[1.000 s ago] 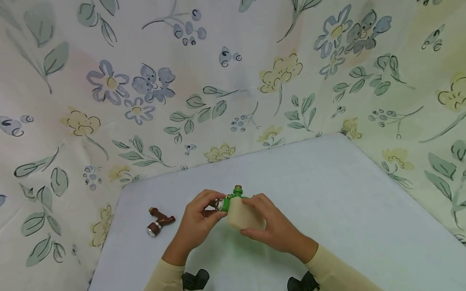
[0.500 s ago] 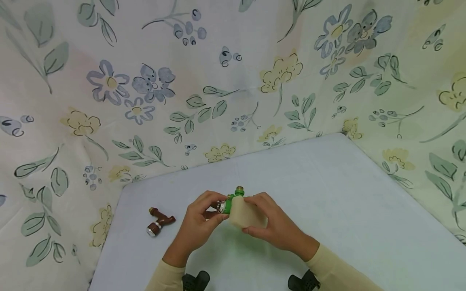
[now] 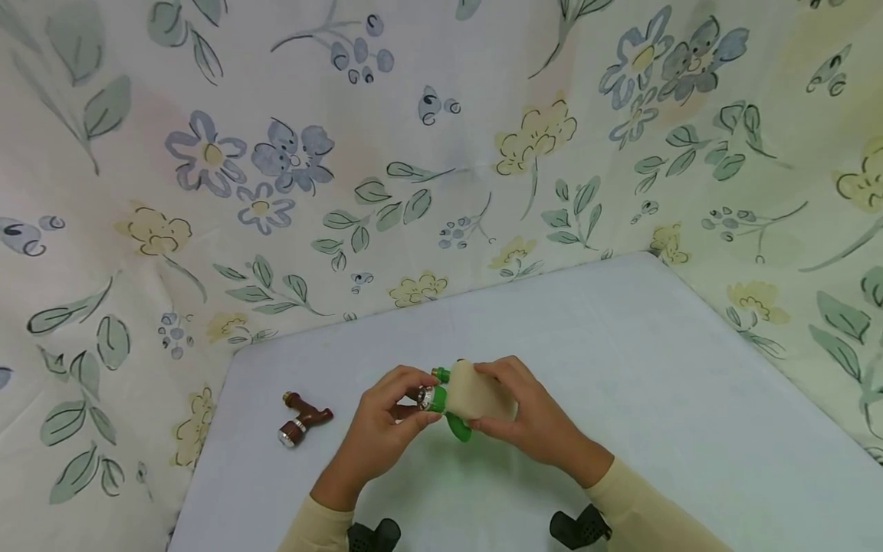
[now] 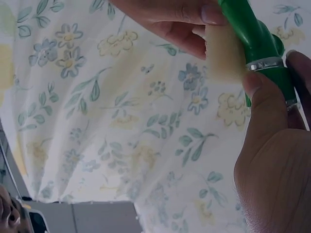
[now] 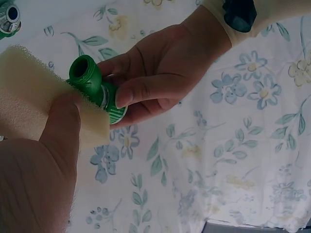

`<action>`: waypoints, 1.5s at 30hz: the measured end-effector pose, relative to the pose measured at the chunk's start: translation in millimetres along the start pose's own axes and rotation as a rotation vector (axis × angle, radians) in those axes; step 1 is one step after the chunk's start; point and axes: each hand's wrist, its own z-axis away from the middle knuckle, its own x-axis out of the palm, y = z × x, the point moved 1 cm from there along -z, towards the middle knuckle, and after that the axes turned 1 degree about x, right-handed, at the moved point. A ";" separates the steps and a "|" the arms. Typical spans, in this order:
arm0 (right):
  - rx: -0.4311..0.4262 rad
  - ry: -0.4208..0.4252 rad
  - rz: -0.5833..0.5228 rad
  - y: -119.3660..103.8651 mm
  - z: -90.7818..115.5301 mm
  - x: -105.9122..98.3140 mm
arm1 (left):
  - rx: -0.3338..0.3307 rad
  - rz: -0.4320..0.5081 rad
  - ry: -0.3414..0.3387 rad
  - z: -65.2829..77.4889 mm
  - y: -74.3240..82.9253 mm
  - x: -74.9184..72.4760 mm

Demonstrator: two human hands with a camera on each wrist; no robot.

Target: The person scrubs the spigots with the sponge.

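My left hand [image 3: 386, 410] grips a green tap [image 3: 458, 428] by its ribbed knob end, thumb on one side and fingers on the other. A silver ring circles the tap's body, seen in the left wrist view. My right hand [image 3: 527, 410] holds a thick cream sponge [image 3: 476, 395] against the tap, its thumb pressed on the sponge face in the right wrist view. The sponge covers much of the tap in the head view; a green curved part shows below it. In the right wrist view, the tap's open threaded end [image 5: 83, 68] stands above the sponge edge.
A brown tap [image 3: 303, 419] with a silver-ringed knob lies on the white table [image 3: 621, 368] to the left. Just beyond the hands, a small green piece with a brass end [image 3: 440, 375] shows. Floral cloth [image 3: 386, 169] hangs behind the table.
The green tap has turned: its brass-ended part no longer rises beyond the sponge, and a curved part now shows below. Both hands have shifted slightly right; the sponge has tilted.
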 end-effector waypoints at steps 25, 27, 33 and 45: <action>-0.003 0.029 0.025 0.8 -7.0 -0.4 | -0.026 -0.002 -0.008 -3.5 1.3 -2.4; 0.006 0.040 0.038 1.3 -6.3 -0.3 | -0.024 0.007 -0.009 -2.9 0.5 -2.3; 0.068 0.096 0.057 6.9 -2.4 -0.3 | -0.035 0.044 -0.020 -0.2 -1.2 0.1; 0.089 0.044 -0.012 3.1 5.3 8.1 | -0.069 0.045 -0.010 4.5 -1.9 1.8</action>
